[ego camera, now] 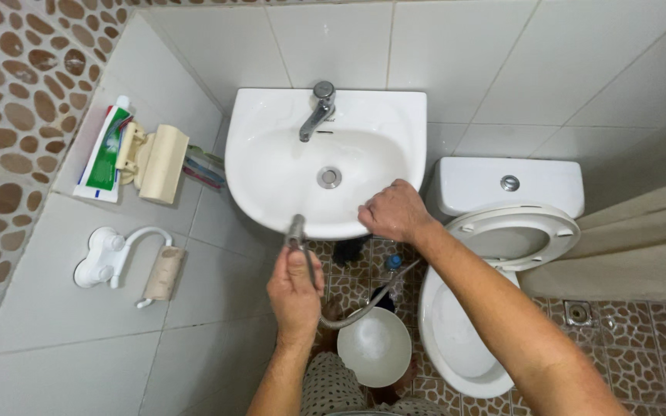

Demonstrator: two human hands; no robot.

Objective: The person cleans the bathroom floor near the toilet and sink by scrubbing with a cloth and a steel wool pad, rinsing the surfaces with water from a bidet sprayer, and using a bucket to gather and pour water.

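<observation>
Left hand (pixel 294 289): fist closed round spray nozzle (pixel 296 229) with metal hose (pixel 364 308), just below basin (pixel 271 185) rim. Right hand (pixel 393 212): fingers curled over the rim's front edge. White bucket (pixel 375 347) beneath both; toilet (pixel 495 254) right of right hand

Spray hose (pixel 364 308) far end hidden behind white bucket (pixel 375 347), toilet brush under sink (pixel 325 166) mostly hidden, toothbrushes (pixel 203 167) partly behind holder (pixel 159 163)

A toothpaste tube (pixel 105 148), flat and long, green and white with a red stripe and white cap, stands at about ten o'clock, upright on the wall beside a cream holder (pixel 156 162). No signs or screens show.
</observation>
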